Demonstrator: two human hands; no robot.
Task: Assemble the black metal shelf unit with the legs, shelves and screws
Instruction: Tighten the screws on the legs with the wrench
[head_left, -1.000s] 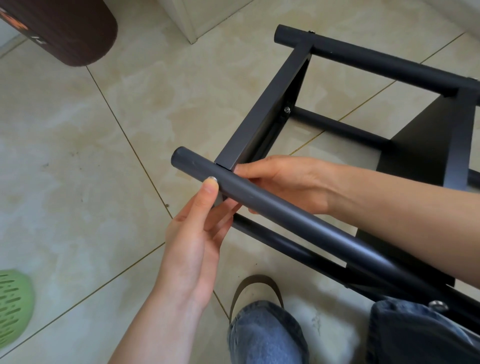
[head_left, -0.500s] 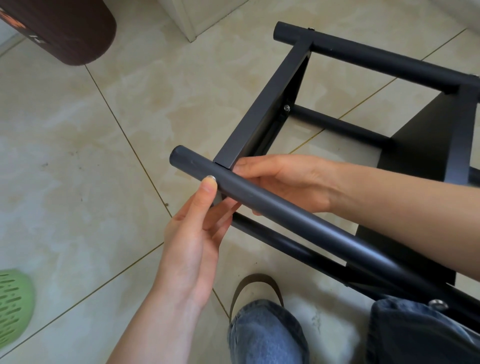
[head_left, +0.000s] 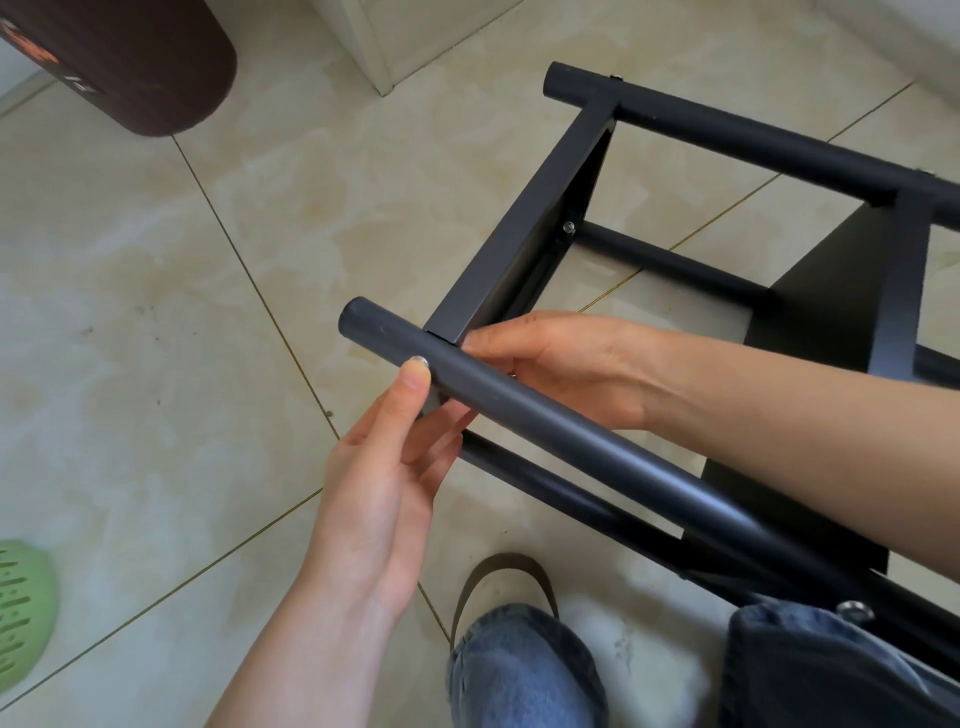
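Observation:
The black shelf unit lies on its side on the tiled floor. Its near leg (head_left: 571, 441) is a round tube running from centre to lower right. My left hand (head_left: 384, 499) pinches this leg near its end: the thumb presses a silver screw head (head_left: 420, 361) and the fingers pass under the tube. My right hand (head_left: 566, 369) reaches behind the leg at the corner of the end shelf (head_left: 519, 228), with its fingertips hidden by the tube. The far leg (head_left: 727, 135) and a second shelf (head_left: 852, 291) are joined on. Another screw (head_left: 569, 226) shows inside the end shelf.
A dark brown rounded object (head_left: 130, 62) stands at the top left. A green perforated object (head_left: 21, 613) sits at the left edge. A white furniture corner (head_left: 374, 47) is at the top. My sandalled foot (head_left: 504, 582) and jeans (head_left: 519, 670) are below the frame.

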